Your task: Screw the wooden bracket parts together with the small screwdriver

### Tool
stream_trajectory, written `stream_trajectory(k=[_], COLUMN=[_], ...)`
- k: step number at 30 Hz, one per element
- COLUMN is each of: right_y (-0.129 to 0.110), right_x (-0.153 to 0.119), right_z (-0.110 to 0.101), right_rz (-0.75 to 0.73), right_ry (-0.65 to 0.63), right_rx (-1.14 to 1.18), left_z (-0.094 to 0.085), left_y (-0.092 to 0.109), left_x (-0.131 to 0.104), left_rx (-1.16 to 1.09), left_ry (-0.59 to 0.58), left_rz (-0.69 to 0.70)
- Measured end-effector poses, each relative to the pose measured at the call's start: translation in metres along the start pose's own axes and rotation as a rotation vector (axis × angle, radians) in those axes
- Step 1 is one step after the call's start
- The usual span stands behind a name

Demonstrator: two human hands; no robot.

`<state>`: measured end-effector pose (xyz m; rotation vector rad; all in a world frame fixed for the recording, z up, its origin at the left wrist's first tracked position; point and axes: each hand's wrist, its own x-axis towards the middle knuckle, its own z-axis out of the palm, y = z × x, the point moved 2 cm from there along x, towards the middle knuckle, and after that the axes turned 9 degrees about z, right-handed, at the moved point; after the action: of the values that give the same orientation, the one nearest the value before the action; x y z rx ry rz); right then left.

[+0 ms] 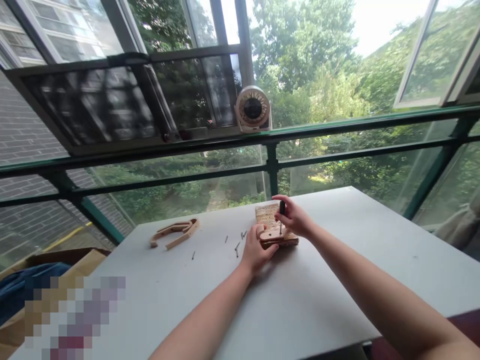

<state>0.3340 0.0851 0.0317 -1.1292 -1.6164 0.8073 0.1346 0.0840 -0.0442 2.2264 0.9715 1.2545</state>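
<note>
My right hand (294, 217) grips the dark handle of a screwdriver (282, 209), which stands nearly upright with its tip down at a light wooden piece (270, 235). That piece has dark holes and lies on a rough chipboard block (267, 214). With fingers closed round the near left side, my left hand (258, 247) holds the wooden piece and the block together. Several screws (237, 248) lie loose on the white table to the left of my left hand. Whether the screwdriver's tip sits in a screw is too small to tell.
Curved wooden parts (175, 233) lie at the left of the white table (330, 300). A small round fan (253, 109) stands on the green railing (180, 176) behind the table. At the lower left is a cardboard box (84, 257) with blue cloth in it.
</note>
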Motion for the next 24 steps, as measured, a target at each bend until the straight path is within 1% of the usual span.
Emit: stream_trajectory(k=[2, 4, 6, 7, 8, 10, 12, 14, 16, 17, 20, 24], right_y=[0.006, 0.006, -0.005, -0.013, -0.022, -0.040, -0.053, -0.059, -0.059, -0.059, -0.056, -0.055], right_x=[0.018, 0.035, 0.047, 0.051, 0.054, 0.056, 0.056, 0.055, 0.054, 0.054, 0.053, 0.052], right_z=[-0.001, -0.004, -0.006, -0.007, -0.007, -0.008, -0.009, -0.011, -0.014, -0.016, -0.025, -0.032], right_rz=[0.016, 0.034, 0.032, 0.017, -0.002, -0.033, 0.005, 0.033, 0.025, 0.014, -0.023, -0.023], right_ry=[-0.002, -0.004, -0.031, -0.057, -0.109, -0.220, -0.312, -0.370, -0.435, -0.445, -0.411, -0.423], right_rx=[-0.019, -0.065, -0.166, -0.250, -0.338, -0.490, -0.583, -0.655, -0.681, -0.685, -0.680, -0.668], left_z=[0.003, 0.004, 0.004, 0.004, 0.004, 0.001, -0.001, -0.004, -0.006, -0.007, -0.009, -0.010], left_y=[-0.012, -0.021, -0.026, -0.028, -0.029, -0.030, -0.030, -0.028, -0.028, -0.028, -0.027, -0.028], left_x=[0.014, 0.026, 0.036, 0.038, 0.040, 0.039, 0.035, 0.032, 0.032, 0.032, 0.035, 0.036], left_rx=[-0.029, -0.061, -0.094, -0.116, -0.135, -0.146, -0.137, -0.125, -0.118, -0.119, -0.140, -0.179], left_ry=[-0.001, 0.002, -0.001, -0.022, -0.033, -0.033, -0.036, -0.082, -0.098, -0.102, -0.119, -0.141], left_rz=[-0.026, -0.053, -0.075, -0.081, -0.086, -0.087, -0.050, -0.012, -0.004, -0.008, -0.019, -0.026])
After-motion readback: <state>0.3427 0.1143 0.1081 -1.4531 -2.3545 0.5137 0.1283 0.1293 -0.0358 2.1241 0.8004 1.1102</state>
